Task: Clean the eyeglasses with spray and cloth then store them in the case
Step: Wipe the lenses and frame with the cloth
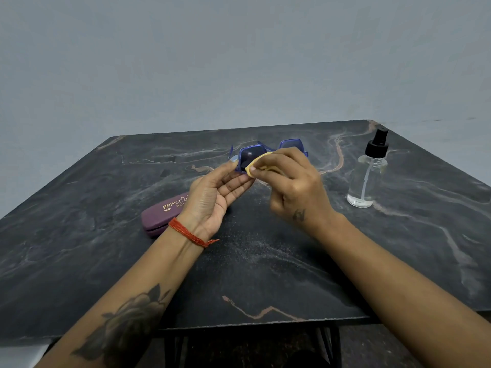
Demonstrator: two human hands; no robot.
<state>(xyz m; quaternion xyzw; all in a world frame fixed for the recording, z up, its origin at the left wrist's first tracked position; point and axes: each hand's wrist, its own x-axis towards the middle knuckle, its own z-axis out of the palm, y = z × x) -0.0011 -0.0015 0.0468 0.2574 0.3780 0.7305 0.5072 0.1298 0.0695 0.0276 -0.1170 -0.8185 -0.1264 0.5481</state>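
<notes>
The left hand (212,192) holds the glasses (261,155) up off the table (265,274), fingers nearly straight under the lower rim of 1 lens and thumb at the outer edge, so the dark lens faces the person and stays steady. The right hand (289,181) pinches a small yellow cloth (256,166) between thumb and curled fingers and presses it on that lens, at its lower corner next to the left fingertips; this looks like the wiping step. The other lens sits behind the right hand's knuckles, mostly hidden. The purple case (162,212) lies shut just beside and partly under the left wrist, handy for storing later. The spray bottle (369,171) stands upright well to the right of the right hand, out of the way.
</notes>
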